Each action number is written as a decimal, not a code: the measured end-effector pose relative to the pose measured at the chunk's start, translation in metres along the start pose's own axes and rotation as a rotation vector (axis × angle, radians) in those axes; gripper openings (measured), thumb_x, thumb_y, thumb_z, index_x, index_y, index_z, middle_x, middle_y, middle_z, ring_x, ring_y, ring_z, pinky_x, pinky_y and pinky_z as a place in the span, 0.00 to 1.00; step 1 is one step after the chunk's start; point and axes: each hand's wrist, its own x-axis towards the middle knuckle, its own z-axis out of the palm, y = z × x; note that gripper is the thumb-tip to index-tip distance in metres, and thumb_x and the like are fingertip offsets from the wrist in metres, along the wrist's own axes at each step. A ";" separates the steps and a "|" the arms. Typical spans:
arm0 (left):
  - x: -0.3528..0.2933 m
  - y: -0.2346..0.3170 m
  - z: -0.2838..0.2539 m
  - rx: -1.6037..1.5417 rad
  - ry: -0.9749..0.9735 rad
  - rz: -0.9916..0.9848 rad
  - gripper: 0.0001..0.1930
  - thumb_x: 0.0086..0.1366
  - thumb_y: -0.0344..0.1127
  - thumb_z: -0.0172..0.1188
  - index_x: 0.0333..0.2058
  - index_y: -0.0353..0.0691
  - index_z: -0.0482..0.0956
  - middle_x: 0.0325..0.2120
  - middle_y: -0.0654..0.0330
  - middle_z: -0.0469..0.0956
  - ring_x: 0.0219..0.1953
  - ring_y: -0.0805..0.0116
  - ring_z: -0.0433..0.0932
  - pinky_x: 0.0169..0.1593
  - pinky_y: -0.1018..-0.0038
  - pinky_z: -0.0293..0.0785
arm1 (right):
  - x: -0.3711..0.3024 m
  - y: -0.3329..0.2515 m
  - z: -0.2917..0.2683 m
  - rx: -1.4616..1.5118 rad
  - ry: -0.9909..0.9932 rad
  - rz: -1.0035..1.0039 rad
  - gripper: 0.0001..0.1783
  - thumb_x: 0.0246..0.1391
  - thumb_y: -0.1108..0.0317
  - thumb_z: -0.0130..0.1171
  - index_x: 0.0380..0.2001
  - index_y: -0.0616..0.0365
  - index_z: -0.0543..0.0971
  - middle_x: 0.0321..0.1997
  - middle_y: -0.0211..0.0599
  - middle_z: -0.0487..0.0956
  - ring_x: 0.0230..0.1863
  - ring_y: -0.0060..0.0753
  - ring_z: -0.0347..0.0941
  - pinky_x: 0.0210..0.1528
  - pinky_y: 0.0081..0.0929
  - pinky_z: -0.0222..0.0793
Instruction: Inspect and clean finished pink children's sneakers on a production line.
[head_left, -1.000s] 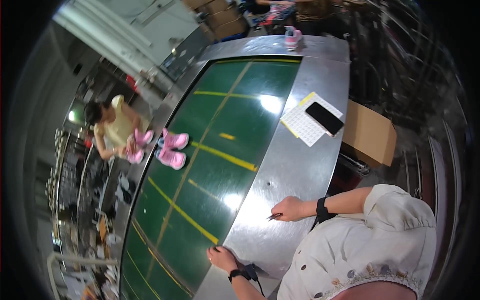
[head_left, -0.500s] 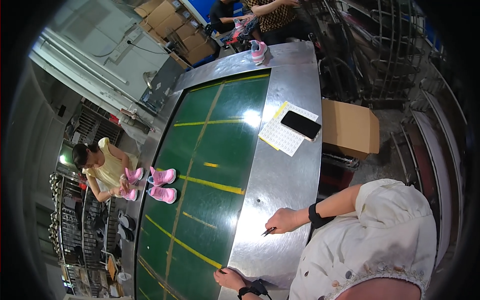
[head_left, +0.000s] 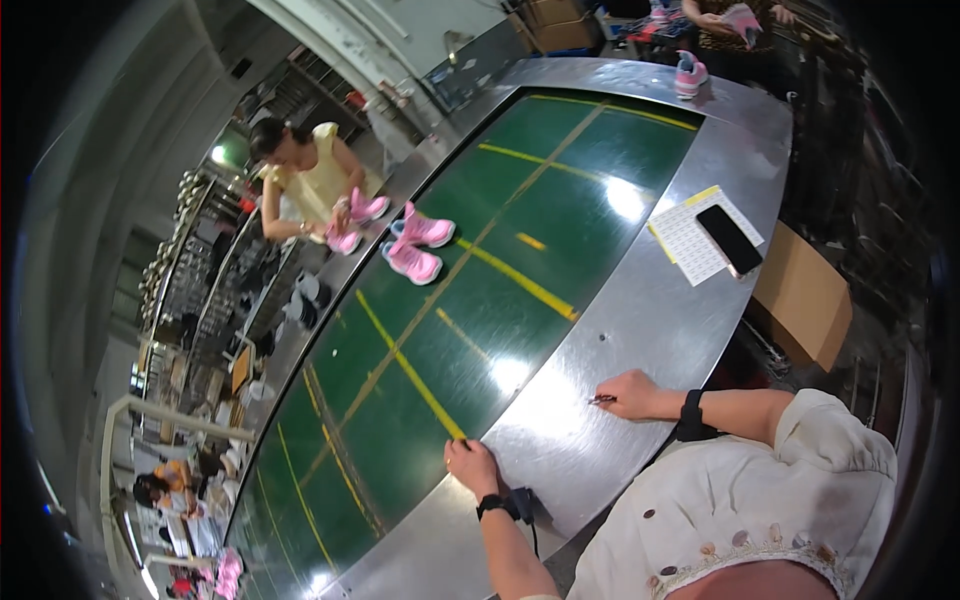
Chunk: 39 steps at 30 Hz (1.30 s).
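Note:
My left hand (head_left: 470,466), wearing a ring and a black wrist strap, lies at the near edge of the green conveyor belt (head_left: 500,330), beside the end of a yellow line. Its fingers look stretched out and hold nothing visible. Over the metal border (head_left: 570,430) to the right, my right hand (head_left: 632,394) is closed on small dark thread snips (head_left: 603,399), whose tip points left. A pair of pink sneakers (head_left: 415,248) stands on the far side of the belt, out of reach of both hands.
Across the belt a person in yellow (head_left: 318,180) handles pink shoes (head_left: 345,240). A phone (head_left: 728,240) lies on white label sheets (head_left: 690,245) to the right, near a cardboard box (head_left: 805,300). One pink sneaker (head_left: 690,75) stands at the far end. Another person (head_left: 175,490) works lower left.
The view has turned left, bringing more of the belt and another worker into sight. Both hands stay near the border, the snips still in the right. The sneakers keep their place against the belt's lines.

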 end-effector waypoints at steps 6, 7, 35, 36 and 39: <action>-0.006 -0.005 0.005 0.036 0.044 0.006 0.13 0.57 0.35 0.50 0.35 0.33 0.75 0.45 0.45 0.71 0.48 0.48 0.69 0.49 0.58 0.66 | -0.002 -0.002 -0.002 -0.050 -0.020 -0.025 0.08 0.48 0.61 0.55 0.23 0.52 0.76 0.20 0.38 0.75 0.25 0.45 0.73 0.27 0.40 0.66; -0.007 -0.004 0.005 0.053 0.030 0.001 0.13 0.57 0.35 0.50 0.36 0.33 0.76 0.45 0.47 0.71 0.48 0.50 0.69 0.49 0.58 0.66 | -0.002 -0.001 -0.002 -0.061 -0.025 -0.036 0.08 0.48 0.61 0.55 0.23 0.52 0.76 0.20 0.37 0.75 0.25 0.45 0.73 0.27 0.40 0.66; -0.008 0.000 0.006 -0.048 0.021 0.075 0.10 0.57 0.30 0.48 0.28 0.29 0.76 0.34 0.47 0.75 0.36 0.48 0.72 0.41 0.60 0.68 | -0.006 0.010 -0.006 -0.015 0.012 -0.090 0.11 0.49 0.59 0.54 0.22 0.54 0.72 0.20 0.37 0.74 0.25 0.46 0.71 0.27 0.40 0.66; -0.009 0.001 0.007 -0.050 0.016 0.078 0.10 0.57 0.30 0.48 0.28 0.29 0.76 0.34 0.47 0.75 0.36 0.48 0.72 0.41 0.60 0.68 | -0.007 0.011 -0.006 -0.015 0.014 -0.083 0.11 0.49 0.59 0.54 0.22 0.54 0.72 0.20 0.37 0.74 0.25 0.46 0.71 0.27 0.40 0.66; -0.009 0.003 0.009 -0.045 0.002 0.094 0.10 0.57 0.30 0.48 0.28 0.29 0.75 0.34 0.47 0.75 0.36 0.48 0.72 0.41 0.60 0.68 | -0.009 0.013 -0.007 -0.006 0.022 -0.083 0.10 0.48 0.60 0.54 0.22 0.54 0.72 0.20 0.38 0.74 0.25 0.46 0.71 0.28 0.40 0.66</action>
